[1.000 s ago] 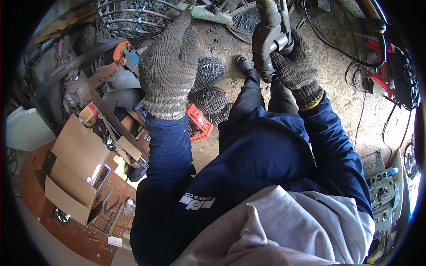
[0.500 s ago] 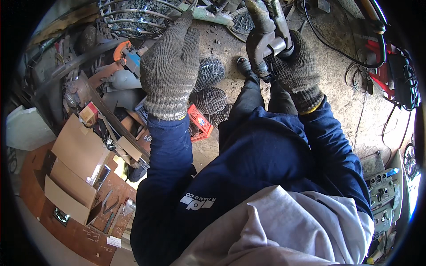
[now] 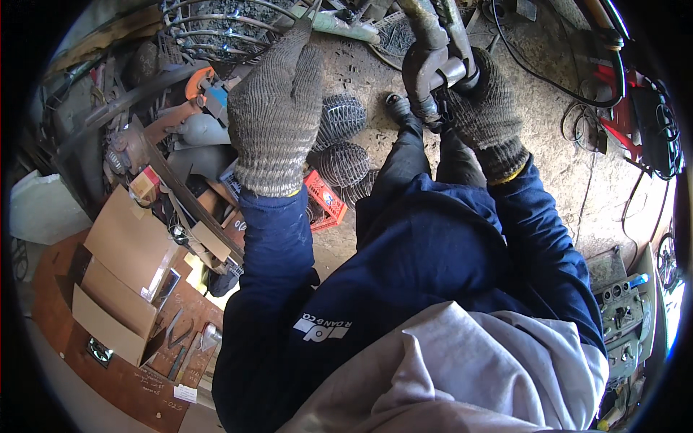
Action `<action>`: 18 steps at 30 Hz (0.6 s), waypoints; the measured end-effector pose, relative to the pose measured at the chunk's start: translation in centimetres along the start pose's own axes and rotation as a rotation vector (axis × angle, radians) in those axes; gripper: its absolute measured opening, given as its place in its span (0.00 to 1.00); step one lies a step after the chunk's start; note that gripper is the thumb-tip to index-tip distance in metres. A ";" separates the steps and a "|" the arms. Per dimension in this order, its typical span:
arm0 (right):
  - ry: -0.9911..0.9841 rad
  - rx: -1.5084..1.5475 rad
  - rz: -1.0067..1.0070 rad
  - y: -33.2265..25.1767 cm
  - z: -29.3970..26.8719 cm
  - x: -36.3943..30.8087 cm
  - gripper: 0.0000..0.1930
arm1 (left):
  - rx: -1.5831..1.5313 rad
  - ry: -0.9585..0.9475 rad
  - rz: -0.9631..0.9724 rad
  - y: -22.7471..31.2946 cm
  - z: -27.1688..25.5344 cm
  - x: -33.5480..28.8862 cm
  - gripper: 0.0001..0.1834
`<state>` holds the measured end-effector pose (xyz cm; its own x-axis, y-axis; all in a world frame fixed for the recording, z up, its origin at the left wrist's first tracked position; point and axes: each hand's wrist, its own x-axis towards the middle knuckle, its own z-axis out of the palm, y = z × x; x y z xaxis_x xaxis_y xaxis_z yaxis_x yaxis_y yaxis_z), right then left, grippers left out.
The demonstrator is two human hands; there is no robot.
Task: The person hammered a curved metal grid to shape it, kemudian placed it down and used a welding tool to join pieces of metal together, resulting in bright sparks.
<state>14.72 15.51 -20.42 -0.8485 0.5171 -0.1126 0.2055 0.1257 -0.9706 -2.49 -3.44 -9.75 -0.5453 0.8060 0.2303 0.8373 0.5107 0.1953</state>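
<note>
My left hand [image 3: 278, 119], in a grey knit glove, reaches forward on the left with its fingers drawn together. A thin metal rod [image 3: 315, 10] sticks out at its fingertips; most of that grip is hidden by the glove. Farther right, my right hand [image 3: 485, 115], gloved alike, closes against the side of a heavy, worn metal fitting [image 3: 427, 61] with thick, jaw-like arms. Its fingers curl behind the metal and are partly hidden. Beyond the left hand stands a rack of curved metal bars [image 3: 216, 19].
Round wire coils [image 3: 342, 164] and a red crate [image 3: 326, 200] sit on the floor left of my legs. A bench [image 3: 61, 317] with a cardboard box [image 3: 130, 242] and hand tools fills the left. Black cables [image 3: 534, 76] and a red machine [image 3: 619, 123] are at right.
The metal fitting and my right hand have shifted very slightly. My left hand stays nearly where it was, with its grip unchanged.
</note>
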 end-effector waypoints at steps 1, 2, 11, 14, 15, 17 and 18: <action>0.007 0.048 -0.011 0.3 0.0 0.2 0.32 | -0.012 0.006 -0.011 0.2 0.0 0.1 0.18; 0.023 0.007 0.000 0.3 -0.3 0.1 0.32 | -0.024 0.014 -0.022 0.4 -0.1 0.1 0.18; 0.152 -0.216 -0.030 -6.6 -3.1 1.2 0.22 | -0.168 -0.105 -0.307 1.7 -0.9 0.6 0.17; 0.178 -0.376 0.054 -8.9 -4.1 1.9 0.25 | -0.155 -0.056 -0.235 1.8 -1.1 0.7 0.18; 0.155 -0.467 0.052 -9.4 -4.3 2.4 0.24 | -0.148 -0.057 -0.229 1.8 -1.1 0.9 0.18; 0.099 -0.648 0.049 -9.7 -4.6 3.3 0.23 | -0.132 -0.060 -0.226 2.0 -1.3 0.8 0.18; 0.080 -0.629 0.039 -9.3 -4.6 3.5 0.21 | -0.111 -0.054 -0.214 2.0 -1.2 0.5 0.18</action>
<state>12.10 20.05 -10.77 -0.8007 0.5897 -0.1058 0.5033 0.5663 -0.6527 -1.14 -2.38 -8.14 -0.7045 0.6992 0.1216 0.6916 0.6381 0.3384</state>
